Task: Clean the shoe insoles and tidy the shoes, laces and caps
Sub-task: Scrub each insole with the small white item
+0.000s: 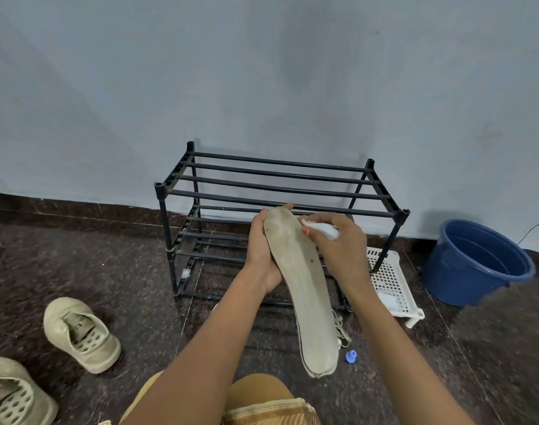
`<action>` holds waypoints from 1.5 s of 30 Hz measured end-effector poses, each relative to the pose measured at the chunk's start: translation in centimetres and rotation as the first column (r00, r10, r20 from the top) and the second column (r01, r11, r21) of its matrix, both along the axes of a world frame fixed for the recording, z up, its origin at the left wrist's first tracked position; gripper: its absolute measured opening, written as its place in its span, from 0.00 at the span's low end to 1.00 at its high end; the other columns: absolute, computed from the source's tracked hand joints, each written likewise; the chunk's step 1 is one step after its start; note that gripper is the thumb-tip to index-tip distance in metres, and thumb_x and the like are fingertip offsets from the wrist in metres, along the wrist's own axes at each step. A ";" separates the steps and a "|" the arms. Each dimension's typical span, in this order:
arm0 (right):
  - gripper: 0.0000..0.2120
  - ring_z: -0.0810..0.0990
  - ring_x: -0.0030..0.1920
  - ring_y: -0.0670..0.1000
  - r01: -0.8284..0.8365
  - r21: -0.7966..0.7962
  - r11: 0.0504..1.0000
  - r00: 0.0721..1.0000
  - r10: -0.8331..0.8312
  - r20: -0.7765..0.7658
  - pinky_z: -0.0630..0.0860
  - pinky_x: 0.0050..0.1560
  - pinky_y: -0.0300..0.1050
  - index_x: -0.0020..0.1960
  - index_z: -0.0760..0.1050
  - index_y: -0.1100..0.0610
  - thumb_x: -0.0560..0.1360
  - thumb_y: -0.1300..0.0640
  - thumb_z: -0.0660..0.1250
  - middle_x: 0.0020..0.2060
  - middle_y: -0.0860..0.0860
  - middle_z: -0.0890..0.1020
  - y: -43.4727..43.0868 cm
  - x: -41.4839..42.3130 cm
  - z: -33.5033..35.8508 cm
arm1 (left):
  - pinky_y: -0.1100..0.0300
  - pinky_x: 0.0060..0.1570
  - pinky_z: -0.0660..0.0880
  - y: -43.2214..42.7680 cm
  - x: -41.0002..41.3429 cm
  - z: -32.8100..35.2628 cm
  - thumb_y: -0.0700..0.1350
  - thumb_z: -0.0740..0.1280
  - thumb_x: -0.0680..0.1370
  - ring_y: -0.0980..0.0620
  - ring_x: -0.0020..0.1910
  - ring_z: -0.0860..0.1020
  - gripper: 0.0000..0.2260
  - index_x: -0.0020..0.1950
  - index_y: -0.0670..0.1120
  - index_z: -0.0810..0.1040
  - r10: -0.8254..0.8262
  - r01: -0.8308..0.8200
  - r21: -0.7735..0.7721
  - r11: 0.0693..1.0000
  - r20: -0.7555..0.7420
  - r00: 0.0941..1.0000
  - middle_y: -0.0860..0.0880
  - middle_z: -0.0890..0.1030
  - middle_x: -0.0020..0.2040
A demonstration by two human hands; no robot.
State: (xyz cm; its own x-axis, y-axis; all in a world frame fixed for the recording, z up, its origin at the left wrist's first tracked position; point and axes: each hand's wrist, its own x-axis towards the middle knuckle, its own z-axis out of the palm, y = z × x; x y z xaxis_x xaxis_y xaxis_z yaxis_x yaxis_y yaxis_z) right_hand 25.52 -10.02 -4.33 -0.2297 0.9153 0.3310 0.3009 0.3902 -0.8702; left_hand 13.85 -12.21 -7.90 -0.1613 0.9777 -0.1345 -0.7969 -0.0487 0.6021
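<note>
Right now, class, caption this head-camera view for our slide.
Left hand holds a worn beige insole; right hand aims a small white bottle at it.

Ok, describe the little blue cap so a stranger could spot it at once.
Start at the black rack against the wall, then come toward the camera to the pale laces on the dark floor. The cap lies just nearer, right of the insole's lower end: small and bright blue, unlike the big dark-blue tub by the wall.

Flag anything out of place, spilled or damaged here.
A small blue cap lies loose on the floor beside tangled laces, near the lower end of the insole held by the left hand; the right hand grips a white bottle. Nothing looks spilled or damaged.
</note>
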 end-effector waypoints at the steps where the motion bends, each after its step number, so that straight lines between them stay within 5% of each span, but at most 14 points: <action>1: 0.05 0.75 0.42 0.38 -0.002 0.033 0.999 1.000 0.002 0.000 0.71 0.42 0.28 0.43 0.77 0.52 0.70 0.60 0.71 0.40 0.42 0.78 -0.1 -0.5 0.2 | 0.57 0.41 0.76 0.1 0.0 0.0 0.56 0.51 0.80 0.48 0.40 0.80 0.20 0.58 0.48 0.77 -0.006 0.006 -0.005 1.000 -0.001 1.000 0.43 0.82 0.45; 3: 0.06 0.75 0.42 0.39 0.016 0.074 0.997 1.000 -0.015 -0.016 0.73 0.46 0.33 0.44 0.76 0.51 0.71 0.61 0.69 0.40 0.41 0.76 -0.1 -1.4 0.3 | 0.58 0.39 0.76 0.2 0.1 0.2 0.55 0.50 0.81 0.50 0.39 0.80 0.19 0.59 0.49 0.77 -0.010 0.010 -0.011 1.000 0.013 1.000 0.45 0.82 0.44; 6: 0.06 0.72 0.43 0.36 0.018 0.135 0.991 0.999 -0.023 0.041 0.66 0.44 0.22 0.49 0.79 0.56 0.73 0.62 0.66 0.44 0.46 0.76 0.1 -2.5 0.1 | 0.58 0.41 0.77 0.2 0.1 0.4 0.54 0.50 0.81 0.50 0.41 0.81 0.19 0.61 0.49 0.76 -0.006 0.006 -0.016 1.000 0.033 0.999 0.46 0.82 0.46; 11: 0.09 0.72 0.44 0.43 0.022 0.230 0.973 0.986 -0.059 0.155 0.63 0.42 0.19 0.53 0.79 0.60 0.74 0.62 0.65 0.46 0.50 0.76 -0.3 -3.5 -0.9 | 0.59 0.41 0.77 0.0 0.4 0.6 0.57 0.49 0.81 0.52 0.41 0.83 0.22 0.64 0.50 0.75 -0.030 0.029 -0.044 0.999 -0.008 1.000 0.47 0.84 0.45; 20: 0.08 0.75 0.45 0.49 0.053 0.311 0.949 0.979 -0.111 0.173 0.69 0.44 0.35 0.52 0.78 0.63 0.75 0.63 0.64 0.45 0.54 0.75 0.1 -4.4 -1.5 | 0.59 0.45 0.79 -0.3 0.7 0.8 0.58 0.49 0.81 0.52 0.44 0.83 0.22 0.64 0.50 0.75 0.009 -0.011 -0.080 0.997 -0.023 1.000 0.48 0.84 0.49; 25: 0.09 0.73 0.47 0.46 -0.075 0.305 0.949 0.971 -0.001 0.240 0.66 0.45 0.25 0.53 0.78 0.62 0.74 0.64 0.64 0.45 0.50 0.74 -0.6 -4.1 -1.9 | 0.56 0.51 0.76 -0.3 0.5 1.1 0.58 0.49 0.81 0.50 0.50 0.80 0.22 0.64 0.50 0.74 0.050 -0.048 -0.087 0.995 0.016 0.999 0.46 0.80 0.58; 32: 0.08 0.76 0.48 0.51 0.074 0.356 0.932 0.972 -0.147 0.184 0.65 0.45 0.29 0.51 0.79 0.61 0.73 0.64 0.66 0.46 0.55 0.78 0.7 -3.7 -0.7 | 0.56 0.39 0.75 -0.4 0.9 0.7 0.61 0.53 0.79 0.49 0.38 0.79 0.24 0.46 0.46 0.80 0.001 -0.009 -0.107 0.994 -0.076 0.997 0.46 0.80 0.38; 40: 0.08 0.75 0.48 0.49 -0.018 0.364 0.931 0.982 -0.052 0.181 0.67 0.48 0.29 0.51 0.78 0.63 0.74 0.65 0.64 0.46 0.55 0.77 0.1 -3.6 -0.9 | 0.60 0.35 0.77 -0.3 0.8 0.6 0.61 0.53 0.79 0.51 0.36 0.81 0.23 0.47 0.47 0.80 0.000 -0.015 -0.109 0.994 -0.136 0.991 0.47 0.82 0.36; 45: 0.06 0.73 0.46 0.46 -0.041 0.375 0.926 0.977 -0.042 0.209 0.65 0.46 0.23 0.49 0.78 0.63 0.74 0.65 0.64 0.43 0.49 0.72 -0.4 -3.1 -1.4 | 0.59 0.45 0.77 -0.2 0.6 0.9 0.59 0.49 0.81 0.54 0.43 0.82 0.24 0.51 0.48 0.80 -0.001 -0.008 -0.082 0.997 -0.111 0.994 0.50 0.84 0.45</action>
